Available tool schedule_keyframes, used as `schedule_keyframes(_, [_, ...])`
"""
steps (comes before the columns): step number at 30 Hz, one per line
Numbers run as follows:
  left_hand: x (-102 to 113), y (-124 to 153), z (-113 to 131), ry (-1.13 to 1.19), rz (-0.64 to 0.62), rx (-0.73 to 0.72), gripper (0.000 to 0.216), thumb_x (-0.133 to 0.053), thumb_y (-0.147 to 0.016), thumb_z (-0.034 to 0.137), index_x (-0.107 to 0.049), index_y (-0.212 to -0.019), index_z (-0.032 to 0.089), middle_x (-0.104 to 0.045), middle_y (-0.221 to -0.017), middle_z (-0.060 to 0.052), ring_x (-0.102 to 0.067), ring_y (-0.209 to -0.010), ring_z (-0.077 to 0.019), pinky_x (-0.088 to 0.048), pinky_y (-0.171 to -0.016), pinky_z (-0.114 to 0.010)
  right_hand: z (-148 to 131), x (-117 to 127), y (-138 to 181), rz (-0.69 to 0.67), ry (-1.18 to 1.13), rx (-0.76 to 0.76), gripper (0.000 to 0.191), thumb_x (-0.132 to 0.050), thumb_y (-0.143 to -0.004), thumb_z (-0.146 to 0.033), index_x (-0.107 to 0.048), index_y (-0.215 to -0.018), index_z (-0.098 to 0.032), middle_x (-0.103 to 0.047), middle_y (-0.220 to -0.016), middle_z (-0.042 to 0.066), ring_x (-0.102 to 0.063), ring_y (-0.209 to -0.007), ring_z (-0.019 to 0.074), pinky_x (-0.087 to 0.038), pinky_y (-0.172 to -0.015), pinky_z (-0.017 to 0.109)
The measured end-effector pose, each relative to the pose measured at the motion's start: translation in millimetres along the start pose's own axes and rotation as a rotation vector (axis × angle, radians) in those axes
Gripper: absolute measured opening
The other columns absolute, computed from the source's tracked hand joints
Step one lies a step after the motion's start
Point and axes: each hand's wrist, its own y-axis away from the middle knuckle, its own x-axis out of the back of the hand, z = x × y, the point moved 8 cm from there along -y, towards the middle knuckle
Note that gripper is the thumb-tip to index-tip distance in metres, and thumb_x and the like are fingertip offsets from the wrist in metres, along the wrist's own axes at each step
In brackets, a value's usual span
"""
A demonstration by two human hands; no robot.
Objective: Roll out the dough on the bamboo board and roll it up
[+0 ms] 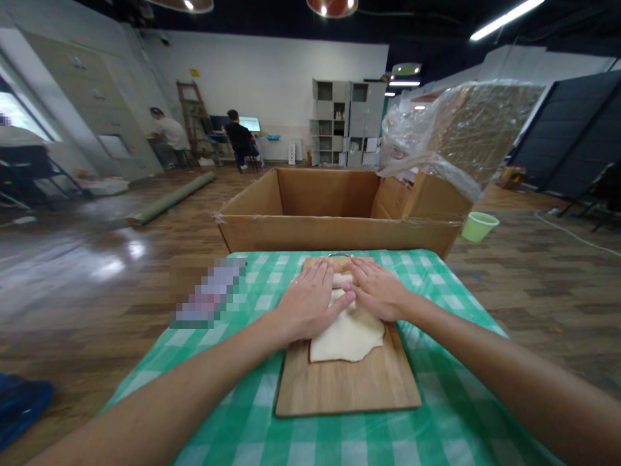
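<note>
A flat sheet of pale dough (347, 340) lies on a wooden cutting board (347, 391). Across the dough's far part runs a light rolling pin (343, 280), mostly covered by my hands. My left hand (310, 299) lies flat over its left side, fingers stretched forward. Over the right side rests my right hand (377, 288), also flat with straight fingers. Both thumbs point inward and come close together above the dough. Beyond my fingertips, a metal handle (339, 254) shows at the board's far end.
Under the board is a green-and-white checked tablecloth (242, 414). A blurred-out item (208, 294) lies at the table's left edge. A large open cardboard box (334, 233) stands just past the table, with a green bucket (479, 226) to its right. Several people sit farther back.
</note>
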Motion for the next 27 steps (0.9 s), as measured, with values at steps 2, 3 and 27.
schedule_keyframes(2, [-1.9,-10.1,-6.4,0.013,-0.02,0.001,0.09,-0.021,-0.102,0.072,-0.041,-0.156,0.003,-0.033,-0.167,-0.024,-0.029,-0.157,-0.0343,-0.021,-0.128,-0.05,6.5,-2.9,-9.9,-0.012,0.005,0.003,0.077,-0.02,-0.108,-0.057,-0.037,-0.16,-0.002,-0.029,-0.168,0.021,-0.028,-0.157,0.0319,-0.023,-0.128,0.052])
schedule_keyframes(3, [-3.3,-14.9,-9.5,0.024,-0.027,0.0,0.089,-0.02,-0.102,0.072,-0.042,-0.156,0.005,-0.033,-0.167,-0.023,-0.029,-0.157,-0.034,-0.021,-0.128,-0.05,9.3,-4.3,-13.9,-0.016,0.01,0.002,0.077,-0.019,-0.108,-0.056,-0.037,-0.16,-0.002,-0.029,-0.168,0.021,-0.027,-0.157,0.0315,-0.023,-0.128,0.051])
schedule_keyframes(27, [-38.6,-94.3,-60.6,-0.062,-0.145,-0.095,0.051,-0.017,-0.11,0.047,-0.046,-0.149,0.031,-0.062,-0.141,-0.013,-0.058,-0.13,-0.0304,-0.052,-0.097,-0.048,36.0,-8.3,-68.4,-0.139,0.264,-0.015,0.057,-0.015,-0.112,-0.041,-0.058,-0.143,-0.019,-0.068,-0.136,0.017,-0.064,-0.123,0.0334,-0.046,-0.102,0.047])
